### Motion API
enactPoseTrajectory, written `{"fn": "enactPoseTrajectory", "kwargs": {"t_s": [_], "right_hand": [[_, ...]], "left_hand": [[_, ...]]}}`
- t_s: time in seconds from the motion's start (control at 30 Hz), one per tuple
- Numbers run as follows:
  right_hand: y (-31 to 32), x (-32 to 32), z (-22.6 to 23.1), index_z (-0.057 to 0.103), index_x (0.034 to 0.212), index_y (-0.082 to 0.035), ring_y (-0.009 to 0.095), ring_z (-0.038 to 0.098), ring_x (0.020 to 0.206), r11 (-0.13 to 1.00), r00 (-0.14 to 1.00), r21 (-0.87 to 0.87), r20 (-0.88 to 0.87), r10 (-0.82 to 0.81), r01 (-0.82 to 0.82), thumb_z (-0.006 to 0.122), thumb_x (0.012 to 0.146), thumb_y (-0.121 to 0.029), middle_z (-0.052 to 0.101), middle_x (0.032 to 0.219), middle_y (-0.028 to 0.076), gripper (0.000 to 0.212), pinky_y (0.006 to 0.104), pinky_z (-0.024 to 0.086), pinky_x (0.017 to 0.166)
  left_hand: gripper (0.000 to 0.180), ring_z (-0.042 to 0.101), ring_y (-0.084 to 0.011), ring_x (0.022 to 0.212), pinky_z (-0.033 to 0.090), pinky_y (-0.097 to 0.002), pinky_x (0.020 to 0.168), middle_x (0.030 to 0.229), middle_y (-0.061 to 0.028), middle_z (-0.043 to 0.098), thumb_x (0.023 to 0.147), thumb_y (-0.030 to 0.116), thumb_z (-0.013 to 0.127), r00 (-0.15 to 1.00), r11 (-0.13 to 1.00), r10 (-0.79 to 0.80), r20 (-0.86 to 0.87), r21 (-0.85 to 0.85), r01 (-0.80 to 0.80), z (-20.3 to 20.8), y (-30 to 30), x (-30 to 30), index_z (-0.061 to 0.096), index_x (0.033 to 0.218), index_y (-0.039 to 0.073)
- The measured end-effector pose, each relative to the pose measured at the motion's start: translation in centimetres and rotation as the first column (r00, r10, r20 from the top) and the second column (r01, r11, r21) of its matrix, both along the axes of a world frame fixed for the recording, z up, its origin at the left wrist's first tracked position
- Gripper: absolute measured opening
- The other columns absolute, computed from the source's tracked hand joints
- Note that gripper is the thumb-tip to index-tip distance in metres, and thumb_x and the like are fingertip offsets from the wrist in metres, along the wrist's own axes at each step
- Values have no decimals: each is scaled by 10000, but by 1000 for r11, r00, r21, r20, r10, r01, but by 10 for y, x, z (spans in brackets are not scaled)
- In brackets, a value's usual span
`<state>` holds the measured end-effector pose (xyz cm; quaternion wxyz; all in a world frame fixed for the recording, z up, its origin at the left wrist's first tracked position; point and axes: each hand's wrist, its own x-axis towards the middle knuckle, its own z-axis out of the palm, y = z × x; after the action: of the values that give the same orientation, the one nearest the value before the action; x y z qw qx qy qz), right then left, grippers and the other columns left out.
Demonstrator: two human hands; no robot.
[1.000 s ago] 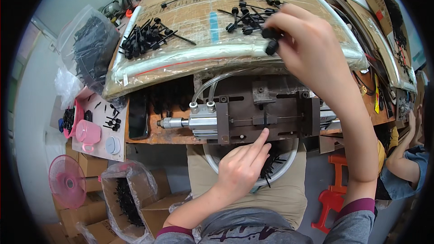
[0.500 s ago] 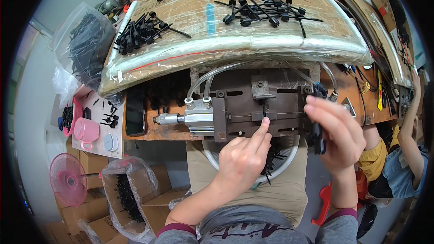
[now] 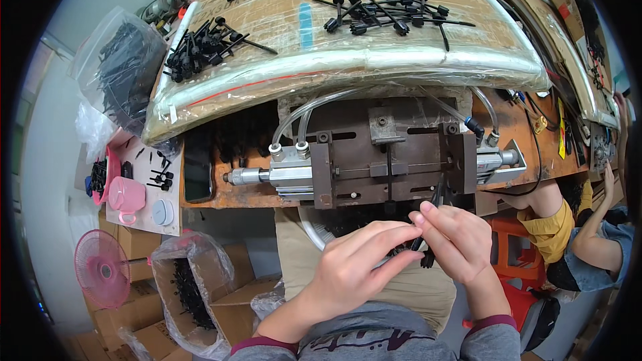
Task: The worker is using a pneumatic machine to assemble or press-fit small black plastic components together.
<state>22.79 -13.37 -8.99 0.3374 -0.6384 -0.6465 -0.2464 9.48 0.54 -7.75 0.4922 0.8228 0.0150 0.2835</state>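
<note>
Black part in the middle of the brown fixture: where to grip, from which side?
Black part: probably its thicker end, from the wearer's side. That end sits out at the front edge of the brown fixture, while the thin stem runs back between small grey blocks, leaving little finger room.

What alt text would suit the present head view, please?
A person's right hand holds thin black parts, the left hand close beside it, before a dark metal fixture. Beyond, similar black pieces lie on plastic-wrapped cardboard.
</note>
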Motion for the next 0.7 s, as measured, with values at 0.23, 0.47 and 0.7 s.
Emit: {"fn": "enactPoseTrajectory", "kwargs": {"t_s": [0.23,0.47,0.7], "right_hand": [[-9,1,-7,710,1021,28,257,716,851,983,963,51,-214,-164,178,727,695,43,689,1068,157,327,323,605,705],[-13,-3,-1,606,1171,101,377,670,1031,996,936,71,-352,-17,45,769,821,-361,602,1194,271,602,398,583,851],[-16,-6,-7,511,1271,73,408,632,1112,993,885,108,-467,3,53,810,762,-157,577,1234,307,633,436,543,928]], "left_hand": [[302,663,-184,755,544,-290,619,1108,-122,667,694,30,813,984,956,162,-75,258,-138,-16,1,0,709,977,11],[255,660,-159,706,508,-272,620,1243,-109,656,710,114,789,961,764,266,-72,624,-164,-31,3,14,704,937,37],[248,651,-153,646,495,-263,597,1206,-114,676,723,131,783,958,720,275,-85,679,-146,-22,5,22,702,939,40]]}}
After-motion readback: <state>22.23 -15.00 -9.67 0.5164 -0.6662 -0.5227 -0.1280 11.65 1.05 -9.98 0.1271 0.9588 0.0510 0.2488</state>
